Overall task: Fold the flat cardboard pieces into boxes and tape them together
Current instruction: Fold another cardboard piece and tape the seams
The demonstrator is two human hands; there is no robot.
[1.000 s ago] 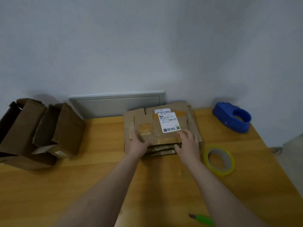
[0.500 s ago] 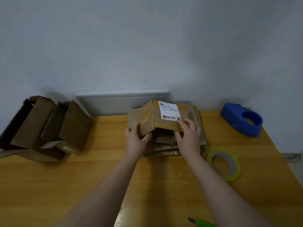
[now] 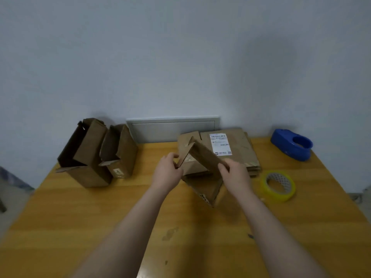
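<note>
Lifted clear of the stack [image 3: 244, 151] since half a second ago, the cardboard piece [image 3: 202, 160] has come toward the person and is partly sprung open. Its white label no longer faces up, and another labelled sheet now tops the pile.

It hangs above the table [image 3: 100, 217], just in front of the stack, between both hands. Its upper panel slants from far-left to near-right. The left hand [image 3: 167, 172] pinches the far-left edge and the right hand [image 3: 235, 175] has its fingers curled over the near-right end, so each hand has one end and the lower flaps dangle beneath. Squaring it up looks to be the next job.

Two folded boxes [image 3: 96, 155] stand at left, with the yellow tape roll [image 3: 280, 186] just right of the right hand and a blue dispenser [image 3: 291, 144] beyond it.
</note>
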